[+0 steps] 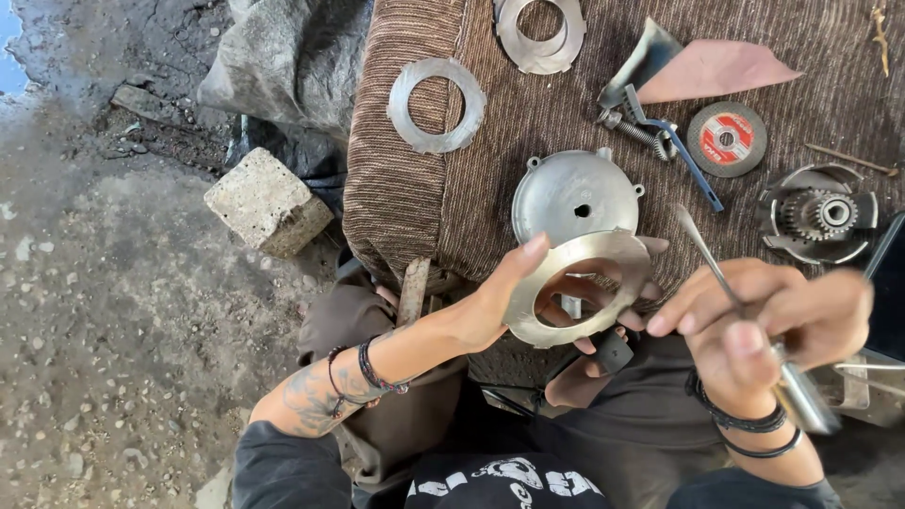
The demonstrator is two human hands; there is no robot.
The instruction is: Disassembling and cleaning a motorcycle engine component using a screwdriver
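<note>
Gripping at the outer rim, the left hand (490, 306) held a flat, dull-grey metal ring plate (577, 287) just above the brown ribbed fabric-covered table (528, 113), in front of a round grey metal cover (575, 198). The right hand (768, 316) was clenched on a slim metal-shafted tool (726, 283). Judged stiff, light and possibly oily, the plate was best taken by its edges. Its surface appeared worn, its centre wide open.

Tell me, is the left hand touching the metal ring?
Touching. The head view shows the left hand gripping the metal ring, thumb on its outer edge.
</note>
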